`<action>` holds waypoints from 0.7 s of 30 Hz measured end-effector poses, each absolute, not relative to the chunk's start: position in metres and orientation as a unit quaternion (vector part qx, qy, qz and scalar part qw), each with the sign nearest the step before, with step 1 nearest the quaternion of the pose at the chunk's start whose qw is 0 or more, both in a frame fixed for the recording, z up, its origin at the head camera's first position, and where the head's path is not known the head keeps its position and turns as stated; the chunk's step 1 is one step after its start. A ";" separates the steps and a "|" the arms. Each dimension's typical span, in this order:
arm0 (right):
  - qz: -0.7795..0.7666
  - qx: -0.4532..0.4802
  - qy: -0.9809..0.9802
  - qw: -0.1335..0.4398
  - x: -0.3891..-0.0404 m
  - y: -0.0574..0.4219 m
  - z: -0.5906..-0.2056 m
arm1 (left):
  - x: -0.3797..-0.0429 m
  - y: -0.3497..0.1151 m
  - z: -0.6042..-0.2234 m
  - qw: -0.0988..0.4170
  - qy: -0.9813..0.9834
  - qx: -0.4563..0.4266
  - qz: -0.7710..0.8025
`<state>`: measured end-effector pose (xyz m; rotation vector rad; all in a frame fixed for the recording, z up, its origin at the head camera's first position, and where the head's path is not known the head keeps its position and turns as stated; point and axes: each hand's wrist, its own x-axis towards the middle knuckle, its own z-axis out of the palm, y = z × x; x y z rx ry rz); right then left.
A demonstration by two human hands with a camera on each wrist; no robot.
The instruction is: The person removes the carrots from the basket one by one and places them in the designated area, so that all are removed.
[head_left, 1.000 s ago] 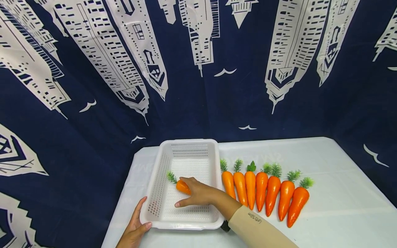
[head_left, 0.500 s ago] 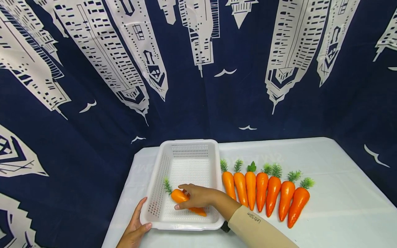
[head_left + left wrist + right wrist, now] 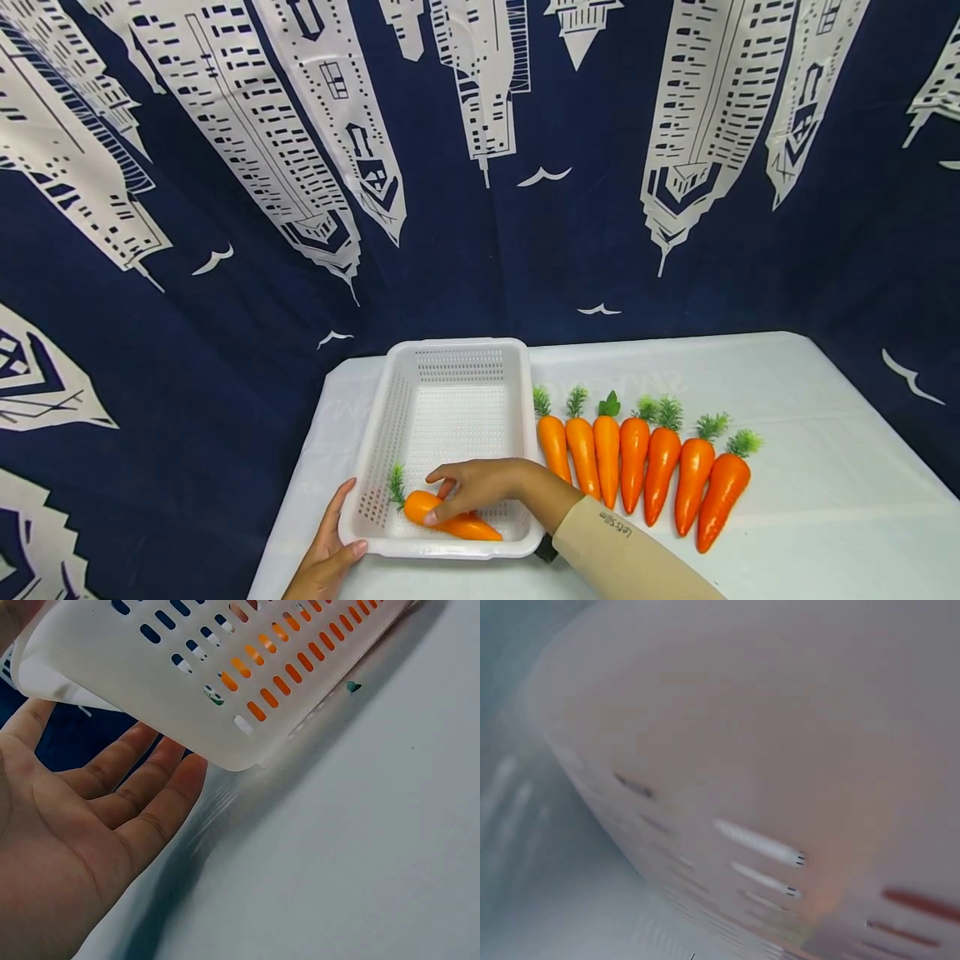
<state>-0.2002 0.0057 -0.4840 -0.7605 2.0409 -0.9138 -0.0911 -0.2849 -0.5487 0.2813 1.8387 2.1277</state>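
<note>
In the head view, a white plastic basket (image 3: 517, 417) with slotted walls stands at the table's left. One orange carrot (image 3: 468, 527) with a green feathery top lies slanted inside it, by the near wall. My right hand (image 3: 480, 485) reaches over the right rim and holds this carrot, thumb on its upper side and fingers behind, partly hidden. At the near-left corner my left hand (image 3: 326, 550) holds the basket, thumb at the rim. The left wrist view shows that hand's fingers (image 3: 154, 817) against the basket's underside edge, with orange showing through the slots.
Right of the basket, several carrots (image 3: 660, 475) lie side by side in a row on the white table (image 3: 832, 467). A dark blue cloth (image 3: 495, 275) with white buildings hangs behind. The right wrist view is blurred, filled by the basket's wall (image 3: 727, 750).
My right hand has drawn the carrot nearer, from the middle of the basket to its near wall, and the carrot lies flatter across. My left hand keeps its place at the corner.
</note>
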 end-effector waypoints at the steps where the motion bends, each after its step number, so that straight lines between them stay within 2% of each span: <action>1: -0.358 -0.300 0.795 0.387 -0.200 0.006 -0.484 | -0.091 -0.285 -0.549 0.157 0.642 0.099 0.744; 12: -0.344 -0.313 0.777 0.424 -0.199 0.008 -0.483 | -0.091 -0.284 -0.549 0.156 0.642 0.101 0.744; 21: -0.342 -0.324 0.773 0.426 -0.201 0.009 -0.485 | -0.092 -0.286 -0.549 0.165 0.637 0.102 0.746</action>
